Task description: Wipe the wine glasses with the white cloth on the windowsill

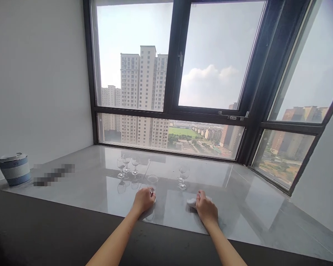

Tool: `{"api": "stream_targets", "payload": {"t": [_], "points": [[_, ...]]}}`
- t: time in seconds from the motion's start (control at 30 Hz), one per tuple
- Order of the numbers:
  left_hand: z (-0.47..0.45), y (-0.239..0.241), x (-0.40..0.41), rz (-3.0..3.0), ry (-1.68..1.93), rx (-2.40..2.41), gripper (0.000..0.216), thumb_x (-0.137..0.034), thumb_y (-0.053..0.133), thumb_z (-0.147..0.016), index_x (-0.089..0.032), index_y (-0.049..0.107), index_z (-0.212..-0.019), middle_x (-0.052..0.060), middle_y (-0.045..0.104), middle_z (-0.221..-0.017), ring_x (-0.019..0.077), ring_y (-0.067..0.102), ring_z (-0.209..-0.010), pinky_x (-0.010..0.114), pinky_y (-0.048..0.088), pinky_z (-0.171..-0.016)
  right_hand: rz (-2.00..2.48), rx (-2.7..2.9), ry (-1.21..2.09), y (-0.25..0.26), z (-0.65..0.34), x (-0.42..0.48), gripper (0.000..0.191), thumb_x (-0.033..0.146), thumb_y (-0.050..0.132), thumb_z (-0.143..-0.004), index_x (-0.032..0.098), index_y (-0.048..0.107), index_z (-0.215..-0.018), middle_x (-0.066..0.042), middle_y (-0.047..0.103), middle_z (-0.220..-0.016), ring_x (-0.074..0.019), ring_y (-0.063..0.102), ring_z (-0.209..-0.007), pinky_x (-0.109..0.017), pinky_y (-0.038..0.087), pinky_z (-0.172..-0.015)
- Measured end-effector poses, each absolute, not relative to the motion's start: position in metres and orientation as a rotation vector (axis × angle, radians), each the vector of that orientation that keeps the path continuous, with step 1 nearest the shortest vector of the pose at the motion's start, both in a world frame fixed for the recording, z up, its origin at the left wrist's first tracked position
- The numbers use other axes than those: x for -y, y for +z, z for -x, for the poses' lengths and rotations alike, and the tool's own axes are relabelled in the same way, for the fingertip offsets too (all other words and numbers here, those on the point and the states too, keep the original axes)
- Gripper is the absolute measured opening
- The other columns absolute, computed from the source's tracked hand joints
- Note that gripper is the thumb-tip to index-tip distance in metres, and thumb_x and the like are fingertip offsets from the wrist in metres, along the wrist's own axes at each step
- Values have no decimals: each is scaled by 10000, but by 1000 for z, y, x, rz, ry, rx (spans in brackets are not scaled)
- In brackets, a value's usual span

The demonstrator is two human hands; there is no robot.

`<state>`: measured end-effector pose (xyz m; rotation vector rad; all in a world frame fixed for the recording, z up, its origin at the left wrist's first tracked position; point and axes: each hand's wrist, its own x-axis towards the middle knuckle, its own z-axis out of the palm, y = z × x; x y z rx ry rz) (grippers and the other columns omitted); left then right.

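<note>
My left hand [144,200] is closed around the lower part of a clear stemmed glass [152,180], which stands upright near the front edge of the sill. My fingers hide much of its stem. To the right, my right hand [207,210] is closed on a crumpled white cloth [192,202] that lies against the sill's surface. Beyond and between the hands stands another stemmed glass [184,173], with what looks like one more partly behind it. Farther left, three clear stemmed glasses [135,165] stand close together.
The glossy grey sill [86,184] reflects the glasses and ends at a front edge below my wrists. A blue-and-white striped bucket [16,170] stands at the far left, beside a blurred-out dark item [54,175]. Dark-framed windows [169,113] rise behind.
</note>
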<state>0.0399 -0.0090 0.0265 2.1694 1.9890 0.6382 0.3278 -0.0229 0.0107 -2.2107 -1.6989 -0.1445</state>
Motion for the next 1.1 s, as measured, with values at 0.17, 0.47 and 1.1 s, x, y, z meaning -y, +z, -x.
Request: {"api": "stream_targets", "payload": {"t": [0.17, 0.47, 1.1], "points": [[-39, 25, 8, -2187, 622, -1980, 290, -349, 469, -855, -220, 670, -1018, 91, 706, -943, 207, 629, -919, 268, 395, -794, 2183, 1703, -161, 9, -329, 23, 429, 352, 202, -965, 185, 473, -1252, -113, 693, -935, -244, 659, -839, -328, 441, -703], [-37, 18, 2, -2208, 631, -1994, 283, -349, 462, -844, -203, 687, -933, 95, 706, -962, 216, 630, -935, 275, 400, -808, 2191, 1700, -167, 13, -327, 27, 396, 340, 230, -966, 191, 492, -1224, -112, 694, -911, -227, 663, -843, -315, 432, -731], [-37, 23, 8, -2233, 655, -1960, 260, -348, 462, -855, -210, 672, -922, 86, 707, -892, 213, 642, -876, 267, 391, -710, 2176, 1696, -179, 7, -330, 24, 405, 369, 232, -963, 197, 490, -1223, -109, 692, -876, -245, 662, -829, -335, 432, -728]]}}
